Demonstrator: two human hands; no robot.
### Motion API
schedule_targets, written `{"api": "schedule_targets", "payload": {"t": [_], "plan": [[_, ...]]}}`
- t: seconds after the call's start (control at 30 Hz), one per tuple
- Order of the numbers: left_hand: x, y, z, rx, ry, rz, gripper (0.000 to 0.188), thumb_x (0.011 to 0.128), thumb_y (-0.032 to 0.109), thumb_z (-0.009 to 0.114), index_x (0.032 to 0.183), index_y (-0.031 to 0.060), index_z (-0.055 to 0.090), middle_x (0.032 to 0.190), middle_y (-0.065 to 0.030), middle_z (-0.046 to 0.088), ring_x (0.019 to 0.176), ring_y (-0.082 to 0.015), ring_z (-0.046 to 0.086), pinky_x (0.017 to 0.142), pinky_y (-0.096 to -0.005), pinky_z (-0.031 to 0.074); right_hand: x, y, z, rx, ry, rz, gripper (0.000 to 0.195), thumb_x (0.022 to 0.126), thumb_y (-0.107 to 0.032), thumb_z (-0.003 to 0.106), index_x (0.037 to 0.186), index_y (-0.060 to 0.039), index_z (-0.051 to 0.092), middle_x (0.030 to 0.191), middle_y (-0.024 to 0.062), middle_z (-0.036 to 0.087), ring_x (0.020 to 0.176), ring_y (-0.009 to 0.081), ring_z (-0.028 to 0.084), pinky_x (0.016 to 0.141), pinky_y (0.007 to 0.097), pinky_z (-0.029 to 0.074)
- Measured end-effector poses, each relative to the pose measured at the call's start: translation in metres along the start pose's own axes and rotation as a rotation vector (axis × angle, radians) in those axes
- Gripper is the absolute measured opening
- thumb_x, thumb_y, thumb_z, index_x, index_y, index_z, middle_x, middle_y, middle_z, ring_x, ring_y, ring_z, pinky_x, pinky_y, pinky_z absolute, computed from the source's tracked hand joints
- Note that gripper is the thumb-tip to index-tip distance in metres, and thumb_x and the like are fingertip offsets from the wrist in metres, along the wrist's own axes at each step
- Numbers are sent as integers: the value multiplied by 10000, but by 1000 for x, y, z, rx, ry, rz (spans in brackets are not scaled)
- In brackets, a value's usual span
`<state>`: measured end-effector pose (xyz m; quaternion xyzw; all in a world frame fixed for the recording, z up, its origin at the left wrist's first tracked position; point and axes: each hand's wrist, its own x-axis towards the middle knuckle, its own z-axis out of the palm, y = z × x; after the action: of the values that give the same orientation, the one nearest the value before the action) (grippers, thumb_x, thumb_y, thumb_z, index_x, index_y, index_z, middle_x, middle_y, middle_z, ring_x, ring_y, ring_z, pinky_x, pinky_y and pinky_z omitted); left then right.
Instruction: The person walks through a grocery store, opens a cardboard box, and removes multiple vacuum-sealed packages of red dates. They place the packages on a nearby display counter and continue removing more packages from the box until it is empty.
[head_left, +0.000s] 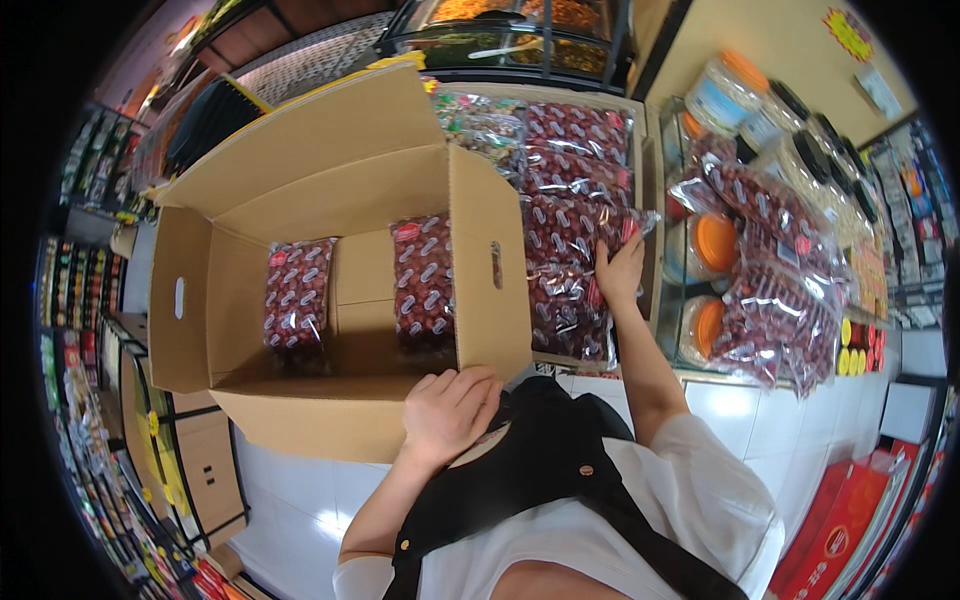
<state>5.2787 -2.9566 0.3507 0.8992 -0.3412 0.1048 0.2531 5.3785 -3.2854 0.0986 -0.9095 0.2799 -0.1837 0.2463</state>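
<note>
A large open cardboard box (300, 405) lies before me. Inside it are a plastic bag of dark red dates (296, 300) at the left and another bag of dates (422, 281) against the right wall. My left hand (452, 411) grips the box's near right corner, by the flap. To the right of the box, several bags of dates (574, 225) lie in rows in a wooden display tray (592, 94). My right hand (621, 271) rests with spread fingers on one of these bags, near its sealed end; whether it grips the bag I cannot tell.
Right of the tray, more date bags (780, 300) are heaped over jars with orange lids (715, 241). Clear jars with black lids (802, 161) stand behind. A food display case (502, 45) is at the back, stocked shelves (82, 281) at the left, and red boxes (836, 525) at lower right.
</note>
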Motion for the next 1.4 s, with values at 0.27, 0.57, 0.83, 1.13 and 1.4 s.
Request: {"api": "schedule_targets", "payload": {"t": [0.27, 0.57, 0.83, 1.13, 1.4], "plan": [[-6, -11, 0, 21, 81, 39, 78, 773, 151, 736, 781, 117, 666, 870, 30, 667, 668, -143, 597, 561, -292, 432, -17, 34, 33, -449, -233, -99, 645, 1008, -442, 378, 1493, -23, 306, 1579, 157, 258, 1457, 327, 245, 1170, 550, 146], [-29, -34, 0, 9, 31, 165, 178, 840, 242, 676, 932, 101, 620, 1134, -8, 620, 706, -152, 600, 585, -284, 452, 29, -289, -143, 750, -205, -582, 356, 989, -190, 546, 1258, 40, 579, 1215, 159, 629, 1141, 231, 588, 997, 329, 434], [-59, -102, -73, 131, 212, -176, 405, 840, 459, 675, 672, 94, 627, 752, -64, 650, 635, -230, 620, 534, -365, 460, -64, -491, 89, 243, -1477, -493, 426, 946, -441, 616, 894, -19, 638, 809, 54, 600, 618, 155, 544, 561, 292, 479], [-100, -124, -64, 108, 268, -273, 442, 865, 350, 619, 490, 125, 549, 508, -60, 562, 487, -252, 553, 516, -374, 426, -129, -480, 345, 974, -1056, 315, 782, 706, -295, 886, 1223, 157, 513, 1193, 247, 619, 1049, 381, 632, 850, 528, 555], [-81, -116, -76, 90, 117, -300, 410, 867, 348, 606, 525, 122, 598, 550, -59, 587, 550, -253, 586, 567, -373, 457, -105, -481, 352, 982, -1032, 371, 454, 728, -157, 857, 1070, 55, 648, 1011, 166, 696, 853, 304, 689, 721, 463, 579]]}}
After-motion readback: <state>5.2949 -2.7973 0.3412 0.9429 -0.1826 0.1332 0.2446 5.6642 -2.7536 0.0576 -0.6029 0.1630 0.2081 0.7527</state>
